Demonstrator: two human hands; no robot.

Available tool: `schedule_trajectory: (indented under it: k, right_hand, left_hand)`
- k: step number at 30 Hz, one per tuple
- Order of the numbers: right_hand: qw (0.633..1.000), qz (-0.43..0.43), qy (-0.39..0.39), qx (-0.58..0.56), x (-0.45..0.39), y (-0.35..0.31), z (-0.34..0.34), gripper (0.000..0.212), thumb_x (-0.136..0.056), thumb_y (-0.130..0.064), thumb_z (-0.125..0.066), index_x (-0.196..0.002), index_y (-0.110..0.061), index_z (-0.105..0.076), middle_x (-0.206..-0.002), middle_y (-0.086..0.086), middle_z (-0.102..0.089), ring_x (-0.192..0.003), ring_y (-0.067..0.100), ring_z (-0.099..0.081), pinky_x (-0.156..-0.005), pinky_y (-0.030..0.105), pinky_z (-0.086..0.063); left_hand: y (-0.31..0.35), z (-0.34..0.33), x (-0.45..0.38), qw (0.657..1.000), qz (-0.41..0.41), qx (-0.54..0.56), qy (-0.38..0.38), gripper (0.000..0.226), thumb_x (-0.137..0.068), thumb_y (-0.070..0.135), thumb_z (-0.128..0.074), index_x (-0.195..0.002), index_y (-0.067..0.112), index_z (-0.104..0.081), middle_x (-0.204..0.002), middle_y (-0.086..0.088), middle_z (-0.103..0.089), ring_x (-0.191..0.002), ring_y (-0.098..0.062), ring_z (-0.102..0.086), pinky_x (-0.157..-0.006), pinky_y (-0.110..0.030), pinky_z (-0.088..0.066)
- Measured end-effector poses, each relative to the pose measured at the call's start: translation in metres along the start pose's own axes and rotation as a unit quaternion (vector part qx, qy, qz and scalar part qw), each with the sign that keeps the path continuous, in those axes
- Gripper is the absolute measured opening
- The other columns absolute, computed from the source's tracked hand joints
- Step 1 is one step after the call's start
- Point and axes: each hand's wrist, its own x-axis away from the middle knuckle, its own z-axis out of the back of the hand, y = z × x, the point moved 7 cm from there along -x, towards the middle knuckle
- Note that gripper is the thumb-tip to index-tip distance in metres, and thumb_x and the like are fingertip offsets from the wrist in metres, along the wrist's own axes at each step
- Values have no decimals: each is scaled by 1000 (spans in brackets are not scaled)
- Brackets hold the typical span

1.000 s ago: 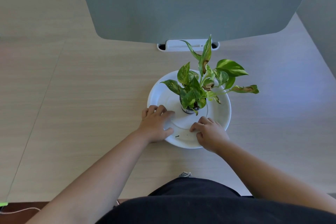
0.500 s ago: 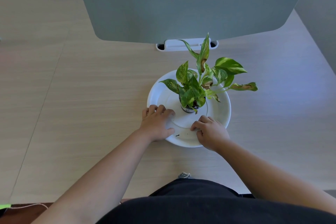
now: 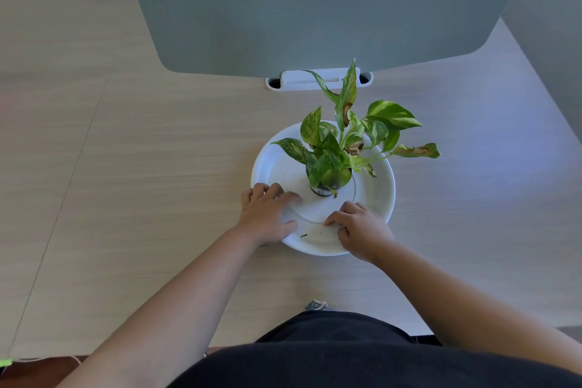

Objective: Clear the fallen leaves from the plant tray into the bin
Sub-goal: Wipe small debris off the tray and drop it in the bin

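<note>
A white round tray (image 3: 381, 186) lies on the wooden table, and a small pot (image 3: 322, 191) with a green and yellow leafy plant (image 3: 330, 154) stands at its centre. Some leaves on the plant have brown patches. A tiny dark scrap (image 3: 304, 235) lies on the tray's near part, between my hands. My left hand (image 3: 267, 214) rests palm down on the tray's near left rim with its fingers spread. My right hand (image 3: 362, 230) sits on the near right part, fingers curled, fingertips touching the tray surface. Nothing shows in its fingers. No bin is in view.
A grey-green divider panel (image 3: 315, 9) stands at the back of the light wooden table (image 3: 141, 167), held by a white clamp (image 3: 318, 79) just behind the plant. A grey wall panel (image 3: 554, 41) closes the right side. My dark-clothed torso fills the bottom.
Both hands stay on the tray's near rim, almost unmoved. Only the view has shifted slightly.
</note>
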Motion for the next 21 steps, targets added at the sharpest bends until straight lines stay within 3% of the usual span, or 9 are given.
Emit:
schedule_trajectory:
  k: [3,6,8,12,14,18,21]
  right_hand:
    - [999,17,-27,7,0,-3,-2,44,-93,-18,-40,-122,-44,-62,-108,-2,-53,-103,19,-48,-89,33,-43]
    - [999,23,-47,11,-2,-5,-3,38,-90,-14,-44,-102,-36,-72,-106,-3,-53,-101,20,-49,-85,31,-42]
    - [999,20,-38,14,-4,-4,-1,33,-86,-10,-45,-89,-28,-73,-103,-3,-53,-100,22,-51,-76,28,-38]
    - [998,25,-53,11,-4,-5,-1,51,-91,-10,-39,-115,-47,-63,-107,-4,-47,-100,19,-47,-83,28,-35]
    - [996,30,-82,19,-5,-7,-3,53,-91,-9,-39,-115,-50,-62,-105,-5,-41,-99,17,-42,-85,27,-33]
    - [998,15,-55,15,-7,-5,1,29,-83,-6,-49,-83,-23,-72,-97,-4,-41,-94,21,-45,-79,30,-41]
    - [999,-28,14,-16,-4,4,9,28,-80,1,-48,-85,-16,-70,-96,1,-48,-96,29,-53,-76,31,-44]
  left_hand:
    - [-1,3,-2,1000,9,9,7,26,-81,45,-50,-100,39,-66,-109,15,-47,-119,-20,-30,-98,-35,-14]
    - [-1,1,-2,1000,7,15,13,23,-80,42,-49,-79,29,-68,-103,17,-51,-115,-20,-33,-93,-33,-14]
    - [-4,2,-1,999,9,33,25,18,-80,43,-50,-82,32,-64,-101,17,-51,-115,-19,-34,-92,-31,-14]
    - [-4,6,1,998,2,49,33,27,-81,37,-47,-103,36,-61,-109,14,-50,-120,-20,-34,-97,-31,-13]
    - [-4,9,6,998,13,-8,56,29,-84,31,-46,-109,33,-62,-116,13,-53,-127,-22,-33,-101,-33,-9]
    - [0,8,19,993,57,-82,62,28,-87,33,-42,-103,28,-65,-115,12,-57,-137,-26,-28,-101,-40,-2]
    - [9,2,22,994,58,-89,35,31,-90,36,-38,-100,27,-65,-110,11,-60,-136,-26,-28,-101,-42,-1]
